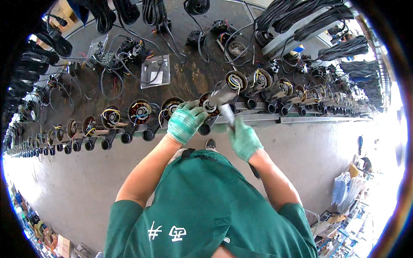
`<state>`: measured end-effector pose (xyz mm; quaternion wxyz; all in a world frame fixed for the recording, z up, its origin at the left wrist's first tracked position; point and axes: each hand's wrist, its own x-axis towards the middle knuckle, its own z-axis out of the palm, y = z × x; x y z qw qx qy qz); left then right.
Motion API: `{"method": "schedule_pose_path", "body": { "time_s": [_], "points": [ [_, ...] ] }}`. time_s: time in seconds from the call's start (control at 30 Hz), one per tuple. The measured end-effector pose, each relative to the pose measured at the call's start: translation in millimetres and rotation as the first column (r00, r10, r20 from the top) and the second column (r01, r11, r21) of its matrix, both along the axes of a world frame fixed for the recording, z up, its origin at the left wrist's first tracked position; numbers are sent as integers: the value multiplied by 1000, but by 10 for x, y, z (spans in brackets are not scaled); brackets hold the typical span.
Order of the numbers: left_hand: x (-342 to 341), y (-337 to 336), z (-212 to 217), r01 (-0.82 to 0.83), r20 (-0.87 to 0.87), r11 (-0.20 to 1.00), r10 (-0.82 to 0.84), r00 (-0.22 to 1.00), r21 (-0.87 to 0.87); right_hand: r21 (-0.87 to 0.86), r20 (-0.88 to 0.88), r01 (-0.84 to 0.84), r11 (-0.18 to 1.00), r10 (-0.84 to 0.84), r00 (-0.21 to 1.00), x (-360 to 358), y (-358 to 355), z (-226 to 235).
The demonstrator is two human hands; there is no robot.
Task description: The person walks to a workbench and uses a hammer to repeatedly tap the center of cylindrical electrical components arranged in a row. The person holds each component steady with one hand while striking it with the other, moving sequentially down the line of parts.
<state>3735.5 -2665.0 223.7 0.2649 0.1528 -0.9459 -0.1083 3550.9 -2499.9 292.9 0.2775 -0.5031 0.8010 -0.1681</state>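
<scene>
My left hand (186,122), in a pale green knit glove, has its fingers curled at the left rim of a round motor housing (204,104) with copper windings inside. My right hand (245,139), gloved alike, is closed around the handle of a hammer (226,112). The hammer's metal head is smeared by motion and appears over the right side of that housing, covering part of it; whether it touches cannot be seen. Left of it, partly behind my left hand, stands another open motor housing (170,105) with a yellow wire.
A long row of similar motor housings (140,112) lines the near edge of the dark bench (185,77), black round tube ends sticking out below. Farther back lie a clear plastic bag (155,72), wired parts (133,50) and coiled black cables (153,12). Grey floor (297,146) lies below.
</scene>
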Motion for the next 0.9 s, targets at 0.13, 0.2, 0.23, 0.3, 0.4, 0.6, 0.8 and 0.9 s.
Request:
{"method": "schedule_pose_path", "body": {
  "time_s": [0.13, 0.2, 0.23, 0.3, 0.4, 0.6, 0.8, 0.9],
  "points": [
    [-48, -84, 59, 5, 9, 1000, -5, 1000, -7, 59, 52, 37, 998, -40, 998, -150, -74, 34],
    [15, -20, -27, -6, 4, 1000, 6, 1000, 20, 23, 69, 105, 994, -107, 992, -46, -76, 317],
    [1, -60, -45, -10, -9, 1000, 10, 1000, -1, -125, 57, 93, 988, -87, 995, -34, -89, 429],
    [18, -9, -79, -5, -16, 1000, 5, 1000, -5, -373, 42, 76, 925, -65, 997, 17, -9, 604],
    [24, -8, -58, -5, -22, 1000, 5, 1000, -7, -546, 6, 48, 836, -54, 999, 51, 23, 428],
    [-41, -65, 105, 14, -15, 1000, -14, 1000, -5, 188, 2, 12, 982, -12, 1000, -149, -108, -135],
    [8, -12, -6, 4, -9, 1000, -4, 1000, -22, -148, 128, 100, 984, -81, 988, -101, -50, 288],
    [-20, -32, 6, 5, -19, 999, -6, 1000, -37, -234, 92, 93, 968, -73, 993, -1, -54, 428]
  ]
}}
